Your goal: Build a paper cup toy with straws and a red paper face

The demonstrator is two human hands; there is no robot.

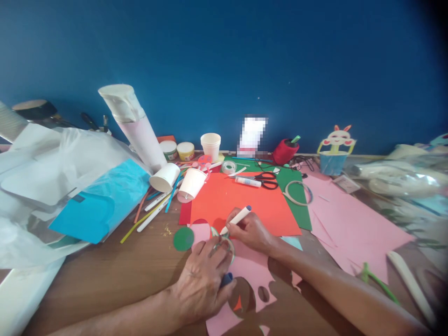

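My right hand (250, 231) is closed around a white marker (236, 220) with a blue end, its tip down at the edge of a round ring (231, 252). My left hand (203, 280) presses that ring onto pink paper (250, 266) with bent fingers, which partly hide it. A blue marker cap (227, 279) shows between the left thumb and fingers. Round holes are cut in the pink paper. Beside the left fingers lies a green paper circle (184, 239). Behind both hands is a sheet of orange paper (238, 200).
Scissors (268, 177) and a glue stick (248, 182) lie on the orange paper. Paper cups (192, 183), loose markers (153, 217) and a tape roll (229, 167) are farther back. Plastic bags (70, 163) fill the left. A blue cup with a paper rabbit (333, 162) stands back right.
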